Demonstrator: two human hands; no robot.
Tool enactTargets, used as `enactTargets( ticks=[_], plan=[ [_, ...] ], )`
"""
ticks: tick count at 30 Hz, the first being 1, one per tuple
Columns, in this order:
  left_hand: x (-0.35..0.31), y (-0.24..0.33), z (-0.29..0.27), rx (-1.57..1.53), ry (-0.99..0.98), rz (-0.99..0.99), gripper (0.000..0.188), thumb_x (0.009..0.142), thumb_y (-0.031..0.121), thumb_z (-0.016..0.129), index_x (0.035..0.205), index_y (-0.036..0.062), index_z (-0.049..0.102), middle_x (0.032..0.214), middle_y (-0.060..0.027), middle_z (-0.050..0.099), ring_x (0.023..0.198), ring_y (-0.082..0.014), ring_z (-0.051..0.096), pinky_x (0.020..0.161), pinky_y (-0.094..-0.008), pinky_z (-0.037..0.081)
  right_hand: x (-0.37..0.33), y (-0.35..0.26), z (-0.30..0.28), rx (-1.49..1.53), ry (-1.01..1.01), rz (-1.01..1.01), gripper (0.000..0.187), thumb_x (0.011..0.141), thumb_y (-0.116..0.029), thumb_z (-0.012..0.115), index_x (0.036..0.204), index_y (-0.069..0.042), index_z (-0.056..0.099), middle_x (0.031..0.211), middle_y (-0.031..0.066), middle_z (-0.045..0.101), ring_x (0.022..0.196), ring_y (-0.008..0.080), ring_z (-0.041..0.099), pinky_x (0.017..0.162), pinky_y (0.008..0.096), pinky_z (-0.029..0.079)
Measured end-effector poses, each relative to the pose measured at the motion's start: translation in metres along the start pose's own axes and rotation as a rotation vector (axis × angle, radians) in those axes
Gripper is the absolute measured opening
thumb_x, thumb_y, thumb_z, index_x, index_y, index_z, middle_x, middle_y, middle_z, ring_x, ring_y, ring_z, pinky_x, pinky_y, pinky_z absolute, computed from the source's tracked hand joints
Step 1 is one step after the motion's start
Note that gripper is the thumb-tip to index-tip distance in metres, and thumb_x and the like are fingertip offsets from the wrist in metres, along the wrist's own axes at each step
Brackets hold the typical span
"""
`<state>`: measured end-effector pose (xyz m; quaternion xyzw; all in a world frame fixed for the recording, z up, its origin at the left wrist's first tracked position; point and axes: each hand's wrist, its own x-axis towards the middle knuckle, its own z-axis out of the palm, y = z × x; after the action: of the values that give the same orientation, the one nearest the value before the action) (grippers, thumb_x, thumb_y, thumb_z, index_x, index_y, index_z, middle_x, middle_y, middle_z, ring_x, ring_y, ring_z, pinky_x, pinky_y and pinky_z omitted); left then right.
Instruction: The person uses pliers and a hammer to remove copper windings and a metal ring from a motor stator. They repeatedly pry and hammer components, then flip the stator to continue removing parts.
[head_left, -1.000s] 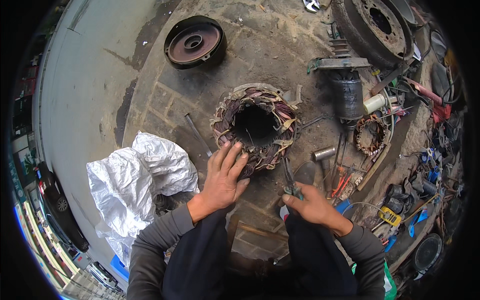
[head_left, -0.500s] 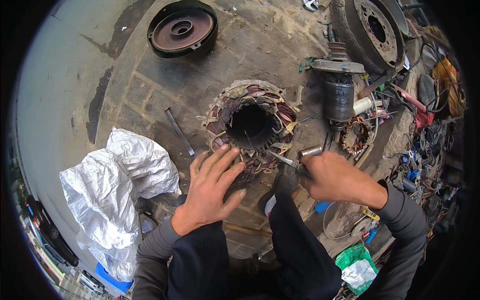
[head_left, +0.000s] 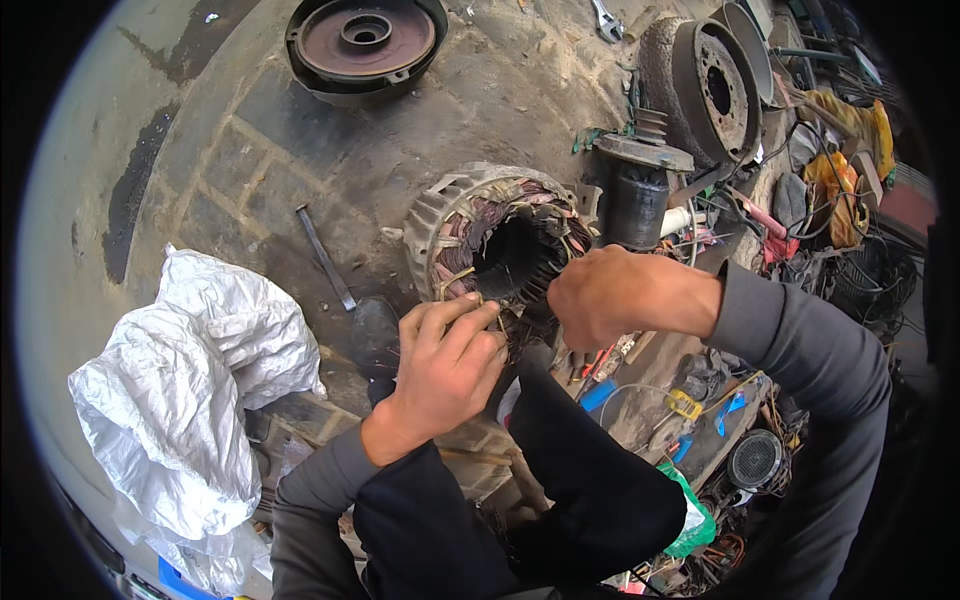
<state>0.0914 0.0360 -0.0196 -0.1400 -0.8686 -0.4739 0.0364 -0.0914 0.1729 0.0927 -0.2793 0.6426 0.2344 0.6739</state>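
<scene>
A ribbed grey metal motor casing packed with reddish-brown wire windings (head_left: pixel 468 240) sits on the dirty paved ground, just beyond the person's knees; its bore falls into shadow, and the hands cover part of its near rim. The left hand (head_left: pixel 450 355) is half curled, its fingertips at that near rim; whether they pinch anything cannot be told. The right hand (head_left: pixel 622 295) is curled at the rim's right side, back of the hand up, its fingertips out of sight; whatever it may grip is hidden.

Left of the casing lies a slim grey metal bar (head_left: pixel 326 258), near a crumpled silvery-white sheet (head_left: pixel 190 390) whose folds obscure what is beneath. The upper edge of the view clips a round black metal cover with a brown face (head_left: pixel 365 45). A green-and-white bag (head_left: pixel 695 520) is partly hidden by the right knee.
</scene>
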Motion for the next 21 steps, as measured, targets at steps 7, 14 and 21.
enactTargets(
  ticks=[7,14,21],
  plan=[
    [-0.002,-0.011,-0.003,-0.072,0.009,0.025,0.024,0.081,0.013,0.085,0.102,0.0116,0.075,0.133,-0.0047,0.072,0.128,-0.0277,0.062,0.108,-0.0478,0.040,0.009,-0.014,-0.013,0.001,-0.096,0.067,0.041,0.095,-0.028,0.065,0.122,-0.002,0.081,0.121,0.0196,0.080,0.119,0.0356,0.076,0.098,0.0462,0.061],
    [-0.001,-0.013,-0.004,-0.068,0.006,0.026,0.023,0.083,0.015,0.084,0.103,0.0123,0.075,0.133,-0.0038,0.072,0.128,-0.0253,0.062,0.108,-0.0476,0.041,0.012,-0.021,-0.004,0.006,-0.069,0.040,0.037,0.089,-0.022,0.063,0.108,0.004,0.079,0.103,0.0236,0.080,0.103,0.0386,0.080,0.091,0.0470,0.062],
    [-0.002,-0.015,-0.004,-0.102,0.005,0.015,0.020,0.085,0.015,0.083,0.104,0.0125,0.075,0.133,-0.0024,0.072,0.128,-0.0242,0.063,0.108,-0.0463,0.040,0.016,-0.006,0.062,0.303,0.185,0.165,0.037,0.095,-0.031,0.068,0.089,0.005,0.076,0.074,0.0262,0.072,0.093,0.0384,0.079,0.085,0.0502,0.061]
  ],
)
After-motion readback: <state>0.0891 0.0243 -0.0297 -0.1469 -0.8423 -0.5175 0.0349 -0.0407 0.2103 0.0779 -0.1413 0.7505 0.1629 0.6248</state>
